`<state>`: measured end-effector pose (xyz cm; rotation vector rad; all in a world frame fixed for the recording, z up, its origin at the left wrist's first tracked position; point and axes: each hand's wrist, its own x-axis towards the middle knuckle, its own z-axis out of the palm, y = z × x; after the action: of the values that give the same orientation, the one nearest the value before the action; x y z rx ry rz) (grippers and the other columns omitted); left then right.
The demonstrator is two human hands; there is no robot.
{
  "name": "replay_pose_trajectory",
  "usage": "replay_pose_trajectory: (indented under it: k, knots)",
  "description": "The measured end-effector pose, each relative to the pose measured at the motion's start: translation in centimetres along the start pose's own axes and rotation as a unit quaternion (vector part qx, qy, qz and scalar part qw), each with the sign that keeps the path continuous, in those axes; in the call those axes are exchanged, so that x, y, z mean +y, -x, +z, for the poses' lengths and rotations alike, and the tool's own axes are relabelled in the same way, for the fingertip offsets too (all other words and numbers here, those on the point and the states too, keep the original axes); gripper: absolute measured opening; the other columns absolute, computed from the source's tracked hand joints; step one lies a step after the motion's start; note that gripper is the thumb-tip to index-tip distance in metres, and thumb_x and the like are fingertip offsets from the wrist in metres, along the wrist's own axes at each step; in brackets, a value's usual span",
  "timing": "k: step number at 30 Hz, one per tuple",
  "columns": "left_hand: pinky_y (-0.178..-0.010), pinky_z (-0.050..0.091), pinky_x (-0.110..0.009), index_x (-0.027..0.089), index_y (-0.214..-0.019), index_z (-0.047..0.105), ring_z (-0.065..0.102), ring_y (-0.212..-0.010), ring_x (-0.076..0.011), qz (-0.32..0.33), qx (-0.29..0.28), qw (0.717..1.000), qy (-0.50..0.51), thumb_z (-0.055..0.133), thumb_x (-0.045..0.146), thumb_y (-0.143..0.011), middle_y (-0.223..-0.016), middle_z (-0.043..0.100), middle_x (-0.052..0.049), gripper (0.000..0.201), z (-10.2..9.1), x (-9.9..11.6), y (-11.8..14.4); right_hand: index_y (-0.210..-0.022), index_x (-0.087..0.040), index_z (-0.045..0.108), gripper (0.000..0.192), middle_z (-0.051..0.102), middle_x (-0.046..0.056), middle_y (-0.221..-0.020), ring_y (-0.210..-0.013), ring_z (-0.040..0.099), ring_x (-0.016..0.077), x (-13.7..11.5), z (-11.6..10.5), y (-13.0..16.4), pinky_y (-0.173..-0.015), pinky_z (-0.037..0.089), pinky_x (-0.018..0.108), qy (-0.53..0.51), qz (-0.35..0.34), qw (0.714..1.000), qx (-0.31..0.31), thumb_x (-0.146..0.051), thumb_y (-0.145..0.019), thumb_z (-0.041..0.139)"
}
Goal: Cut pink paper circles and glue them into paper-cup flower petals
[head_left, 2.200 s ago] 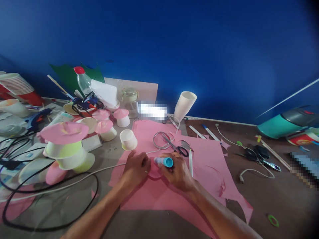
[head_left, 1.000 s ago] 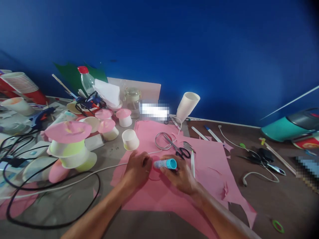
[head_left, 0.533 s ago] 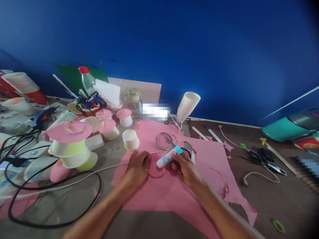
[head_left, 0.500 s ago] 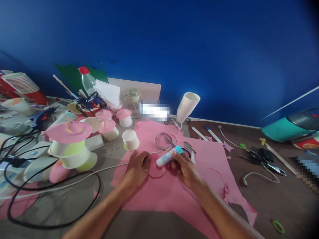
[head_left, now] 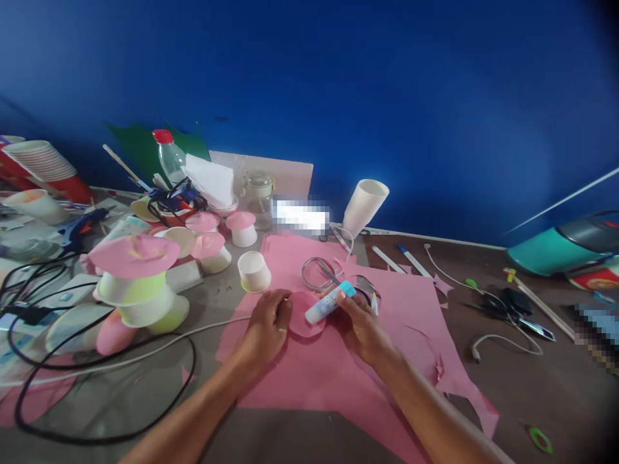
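Note:
My right hand (head_left: 360, 325) grips a white glue stick (head_left: 330, 302) with a light blue end, tilted with its white tip down on a small pink paper disc (head_left: 304, 314). My left hand (head_left: 267, 325) holds the left edge of that disc, lifting it slightly off the large pink paper sheet (head_left: 338, 367). Just behind the disc lie scissors (head_left: 349, 289) and a metal ring (head_left: 316, 272).
A white paper cup (head_left: 254, 270) stands upside down near my left hand. Pink-capped cup figures (head_left: 138, 283) crowd the left, with black and white cables (head_left: 97, 361). A cup stack (head_left: 362, 206) leans at the back. Pens, another pair of scissors (head_left: 507, 306) and a teal appliance (head_left: 561, 241) lie right.
The glue stick swung from lying level across the disc to tilted with its blue end up and to the right. My left hand has raised the disc's edge off the sheet.

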<state>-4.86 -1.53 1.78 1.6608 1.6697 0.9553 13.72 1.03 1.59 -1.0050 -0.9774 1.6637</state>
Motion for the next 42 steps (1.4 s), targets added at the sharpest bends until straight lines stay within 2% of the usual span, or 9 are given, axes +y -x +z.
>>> replay_pose_trajectory:
  k: [5, 14, 19, 21, 26, 28, 33, 38, 42]
  knots:
    - [-0.061, 0.043, -0.027, 0.017, -0.103, 0.062, 0.056, -0.064, -0.017, -0.011, -0.017, 0.999, 0.031, 0.044, 0.036, -0.091, -0.07, 0.063, -0.001, 0.029, 0.0, 0.2, 0.1, -0.083, -0.02, 0.073, 0.038, 0.074, 0.005, -0.066, -0.073, 0.071, 0.0258, -0.3, 0.0, 0.1, -0.065, 0.057, 0.036, 0.008, 0.011, 0.999, -0.029, -0.057, -0.077, 0.071]
    - [-0.058, 0.042, -0.025, 0.018, -0.102, 0.062, 0.051, -0.064, -0.0141, 0.003, -0.055, 0.993, 0.105, 0.044, 0.047, -0.094, -0.075, 0.061, -0.001, 0.035, -0.7, 0.5, 0.3, -0.087, -0.021, 0.075, 0.03, 0.075, 0.004, -0.068, -0.073, 0.073, 0.0245, -0.7, -0.4, 0.3, -0.076, 0.057, 0.038, 0.081, -0.067, 0.993, -0.047, -0.05, -0.08, 0.073]
    - [-0.052, 0.04, -0.025, 0.02, -0.105, 0.062, 0.048, -0.056, -0.0131, -0.051, -0.104, 0.98, 0.162, 0.046, 0.061, -0.09, -0.069, 0.057, 0.001, 0.046, -0.9, 0.6, 0.1, -0.087, -0.022, 0.075, 0.032, 0.075, 0.003, -0.073, -0.071, 0.072, 0.0229, -1.0, -0.1, 0.6, -0.073, 0.058, 0.037, 0.097, -0.112, 0.988, -0.033, -0.052, -0.077, 0.075]
    - [-0.049, 0.041, -0.026, 0.02, -0.106, 0.062, 0.051, -0.053, -0.0135, -0.104, -0.139, 0.954, 0.246, 0.045, 0.069, -0.087, -0.069, 0.06, 0.0, 0.056, -0.9, 0.5, 0.0, -0.086, -0.022, 0.075, 0.033, 0.076, 0.005, -0.08, -0.075, 0.071, 0.0231, -0.9, -0.3, 0.7, -0.073, 0.058, 0.035, 0.116, -0.134, 0.984, -0.017, -0.053, -0.076, 0.076]
    - [-0.046, 0.041, -0.027, 0.015, -0.102, 0.065, 0.044, -0.037, -0.0128, -0.253, -0.239, 0.814, 0.465, 0.04, 0.082, -0.08, -0.04, 0.048, 0.005, 0.075, -0.5, 0.7, -0.1, -0.085, -0.02, 0.076, 0.037, 0.077, 0.007, -0.083, -0.079, 0.071, 0.0238, -0.6, -0.6, 0.6, -0.073, 0.058, 0.034, 0.125, -0.179, 0.976, 0.005, -0.056, -0.076, 0.075]
    - [-0.047, 0.043, -0.028, 0.015, -0.096, 0.067, 0.041, -0.033, -0.0121, -0.278, -0.267, 0.778, 0.496, 0.042, 0.084, -0.078, -0.036, 0.046, 0.006, 0.075, -0.4, 0.7, -0.2, -0.088, -0.021, 0.075, 0.035, 0.077, 0.006, -0.082, -0.078, 0.073, 0.024, -0.5, -0.5, 0.6, -0.074, 0.059, 0.035, 0.113, -0.18, 0.977, -0.016, -0.054, -0.079, 0.073]
    - [-0.05, 0.046, -0.027, 0.013, -0.065, 0.065, 0.042, -0.033, -0.0113, -0.307, -0.281, 0.756, 0.505, 0.045, 0.08, -0.08, -0.033, 0.045, 0.002, 0.072, 0.2, 0.4, 0.1, -0.094, -0.023, 0.073, 0.03, 0.078, 0.005, -0.076, -0.072, 0.074, 0.0245, -0.6, 0.1, 0.9, -0.07, 0.06, 0.036, 0.091, -0.164, 0.981, -0.045, -0.051, -0.081, 0.073]
    - [-0.052, 0.048, -0.029, 0.013, -0.079, 0.068, 0.035, -0.031, -0.0084, -0.312, -0.295, 0.71, 0.558, 0.044, 0.076, -0.084, -0.038, 0.05, 0.003, 0.067, 0.9, 0.6, 0.3, -0.09, -0.024, 0.074, 0.034, 0.075, 0.005, -0.076, -0.07, 0.07, 0.0228, -0.4, 0.4, 1.0, -0.066, 0.058, 0.035, 0.133, -0.166, 0.976, -0.037, -0.056, -0.078, 0.073]
    - [-0.05, 0.048, -0.029, 0.013, -0.077, 0.066, 0.034, -0.03, -0.0079, -0.321, -0.295, 0.695, 0.572, 0.045, 0.076, -0.083, -0.04, 0.051, 0.003, 0.066, 0.9, 0.6, 0.3, -0.093, -0.024, 0.076, 0.032, 0.074, 0.007, -0.094, -0.088, 0.069, 0.025, 0.0, 0.3, 0.9, -0.079, 0.057, 0.038, 0.159, -0.21, 0.964, -0.026, -0.052, -0.078, 0.075]
